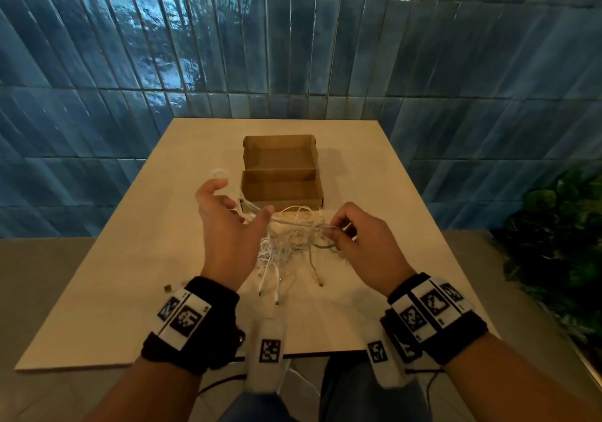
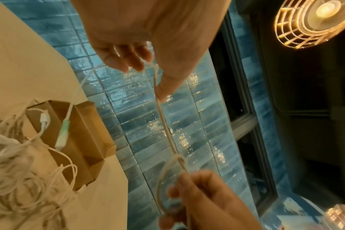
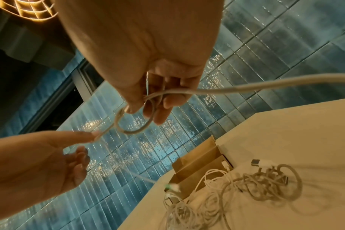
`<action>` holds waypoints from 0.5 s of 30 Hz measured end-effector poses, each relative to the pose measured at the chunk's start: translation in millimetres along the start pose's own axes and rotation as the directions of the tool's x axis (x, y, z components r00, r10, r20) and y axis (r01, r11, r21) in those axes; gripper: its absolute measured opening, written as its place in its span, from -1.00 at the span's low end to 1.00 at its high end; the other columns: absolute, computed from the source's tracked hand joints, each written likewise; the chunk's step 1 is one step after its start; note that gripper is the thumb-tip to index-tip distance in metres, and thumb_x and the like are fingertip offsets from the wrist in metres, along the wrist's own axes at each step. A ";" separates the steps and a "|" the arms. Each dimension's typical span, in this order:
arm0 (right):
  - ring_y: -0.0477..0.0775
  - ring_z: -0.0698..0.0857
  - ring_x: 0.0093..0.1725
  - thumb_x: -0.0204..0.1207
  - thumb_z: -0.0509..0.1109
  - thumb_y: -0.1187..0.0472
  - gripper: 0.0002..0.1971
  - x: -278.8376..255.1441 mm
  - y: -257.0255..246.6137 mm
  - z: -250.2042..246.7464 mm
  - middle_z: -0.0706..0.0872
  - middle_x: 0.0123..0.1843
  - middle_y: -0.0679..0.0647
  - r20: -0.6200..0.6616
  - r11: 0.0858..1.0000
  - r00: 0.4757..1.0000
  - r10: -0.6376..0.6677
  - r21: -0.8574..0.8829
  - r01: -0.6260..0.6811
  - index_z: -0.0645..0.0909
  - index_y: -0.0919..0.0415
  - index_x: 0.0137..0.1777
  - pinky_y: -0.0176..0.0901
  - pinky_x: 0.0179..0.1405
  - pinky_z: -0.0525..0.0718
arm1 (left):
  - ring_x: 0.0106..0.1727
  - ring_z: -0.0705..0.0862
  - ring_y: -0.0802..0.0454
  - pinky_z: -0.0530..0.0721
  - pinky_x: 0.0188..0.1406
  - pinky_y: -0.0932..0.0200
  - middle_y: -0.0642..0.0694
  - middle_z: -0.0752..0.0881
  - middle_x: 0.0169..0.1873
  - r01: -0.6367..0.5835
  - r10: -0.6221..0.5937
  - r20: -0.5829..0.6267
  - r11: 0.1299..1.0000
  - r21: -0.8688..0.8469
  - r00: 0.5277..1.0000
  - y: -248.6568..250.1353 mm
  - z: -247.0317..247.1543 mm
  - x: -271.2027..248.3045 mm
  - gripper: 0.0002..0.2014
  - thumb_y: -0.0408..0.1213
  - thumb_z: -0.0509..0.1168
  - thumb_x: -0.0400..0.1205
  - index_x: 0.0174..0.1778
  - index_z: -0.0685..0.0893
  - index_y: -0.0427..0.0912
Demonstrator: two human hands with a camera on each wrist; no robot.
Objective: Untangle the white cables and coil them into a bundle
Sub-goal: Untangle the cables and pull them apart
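White cables (image 1: 286, 242) lie in a loose tangle on the table (image 1: 374, 193), just near of the open cardboard box (image 1: 281, 187), with several plug ends trailing toward me. One strand is lifted clear of the heap and stretched between my two hands, so its long axis runs left to right, well above the tabletop.

My right hand (image 1: 358, 242) has its fingers curled round a small loop (image 3: 136, 124) of that strand; the right wrist view shows the loop hanging below the fingertips and the cable crossing itself there. My left hand (image 1: 228, 226) is spread, fingers relaxed, with the strand lying along the thumb (image 2: 167, 84) and running on past the fingers; I see no pinch, only the thumb pressing or guiding it. From the left hand a free end with a greenish plug (image 2: 63, 133) drops toward the box.

I judge the loop at my right hand to be the start of a coil, and the slack to feed it comes from my left. The right hand sits directly on the loop, so it is the nearer one for winding. The heap below sits between the hands, and the dangling plug hangs close to the box wall; either could snag as I draw the strand across.
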State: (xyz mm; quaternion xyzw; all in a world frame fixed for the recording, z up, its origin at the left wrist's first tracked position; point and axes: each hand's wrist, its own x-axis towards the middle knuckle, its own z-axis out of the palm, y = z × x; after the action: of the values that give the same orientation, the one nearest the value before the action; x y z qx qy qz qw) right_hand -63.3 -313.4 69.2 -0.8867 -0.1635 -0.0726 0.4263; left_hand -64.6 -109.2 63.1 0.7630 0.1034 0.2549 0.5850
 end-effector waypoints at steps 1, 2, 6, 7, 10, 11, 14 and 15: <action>-0.09 0.62 -0.27 0.53 0.42 0.20 -0.88 -0.2 0.2 -2.2 0.66 -0.24 -0.06 -0.035 0.999 0.999 -0.018 -0.028 0.017 0.54 0.14 -0.17 -0.16 -0.27 0.61 | -0.13 0.50 0.00 0.53 -0.19 0.30 -0.17 0.45 0.06 0.018 -0.019 -0.022 1.000 -0.021 1.000 -0.2 -2.9 3.2 -0.33 -0.32 0.57 0.45 0.34 0.30 -0.05; -0.06 0.60 -0.26 0.51 0.44 0.19 -0.87 -0.2 1.2 -4.5 0.65 -0.24 -0.03 -0.066 0.998 0.997 -0.039 -0.044 0.036 0.55 0.16 -0.19 -0.13 -0.26 0.60 | -0.11 0.51 -0.01 0.53 -0.18 0.30 -0.15 0.46 0.06 0.007 -0.008 -0.039 1.000 -0.011 0.999 0.3 -6.0 5.9 -0.36 -0.32 0.56 0.46 0.34 0.33 -0.03; -0.01 0.59 -0.24 0.45 0.50 0.18 -0.84 1.5 5.7 -4.4 0.60 -0.25 -0.03 -0.105 0.993 0.990 -0.097 -0.080 0.088 0.56 0.15 -0.25 0.00 -0.22 0.64 | -0.19 0.58 0.08 0.51 -0.27 0.42 0.03 0.59 -0.14 -0.147 0.114 0.231 0.980 0.131 0.966 15.5 -8.5 -0.3 -0.75 -0.17 0.49 0.52 0.00 0.56 0.10; -0.01 0.59 -0.24 0.44 0.51 0.19 -0.84 1.6 5.5 -1.1 0.60 -0.24 -0.04 -0.101 0.991 0.989 -0.108 -0.089 0.099 0.57 0.14 -0.25 0.01 -0.22 0.64 | -0.22 0.61 0.12 0.53 -0.29 0.44 0.05 0.64 -0.17 -0.142 0.090 0.367 0.983 0.115 0.926 19.3 -5.8 -5.1 -0.81 -0.14 0.48 0.53 -0.06 0.60 0.12; -0.08 0.55 -0.26 0.42 0.52 0.24 -0.86 0.8 1.3 9.1 0.56 -0.25 -0.08 -0.094 0.985 0.985 -0.144 -0.109 0.133 0.60 0.16 -0.25 -0.14 -0.24 0.61 | -0.27 0.63 0.24 0.54 -0.28 0.42 0.08 0.71 -0.27 -0.151 0.066 0.583 0.984 0.098 0.810 20.1 4.1 -14.2 -0.90 -0.12 0.50 0.51 -0.17 0.71 0.02; -0.11 0.53 -0.27 0.42 0.53 0.25 -0.86 0.2 0.1 11.1 0.55 -0.26 -0.09 -0.098 0.984 0.983 -0.153 -0.104 0.143 0.61 0.17 -0.26 -0.23 -0.26 0.57 | -0.28 0.63 0.24 0.53 -0.26 0.40 0.09 0.72 -0.31 -0.169 0.079 0.586 0.980 0.100 0.806 18.0 6.3 -14.7 -0.91 -0.16 0.51 0.51 -0.22 0.73 -0.03; -0.11 0.52 -0.28 0.42 0.54 0.25 -0.84 0.4 -1.4 11.5 0.52 -0.30 -0.12 -0.110 0.986 0.981 -0.161 -0.063 0.155 0.59 0.19 -0.29 -0.42 -0.30 0.45 | -0.28 0.65 0.18 0.57 -0.23 0.30 0.08 0.71 -0.35 -0.178 0.089 0.553 0.978 0.109 0.829 13.3 9.3 -15.4 -0.89 -0.23 0.52 0.49 -0.23 0.70 -0.03; -0.12 0.52 -0.27 0.42 0.54 0.25 -0.83 0.5 -1.7 10.6 0.52 -0.30 -0.13 -0.104 0.987 0.981 -0.161 -0.045 0.157 0.59 0.19 -0.29 -0.45 -0.30 0.44 | -0.26 0.65 0.16 0.58 -0.23 0.28 0.06 0.70 -0.33 -0.168 0.085 0.544 0.980 0.106 0.835 12.5 9.2 -15.5 -0.86 -0.23 0.52 0.50 -0.18 0.66 0.00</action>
State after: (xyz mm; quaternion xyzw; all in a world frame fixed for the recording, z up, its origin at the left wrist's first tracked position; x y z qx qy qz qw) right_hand -63.6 -304.1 63.9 -0.8734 -0.2092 -0.1569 0.4110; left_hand -74.9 -127.7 69.0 0.8504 -0.0964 0.0610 0.5136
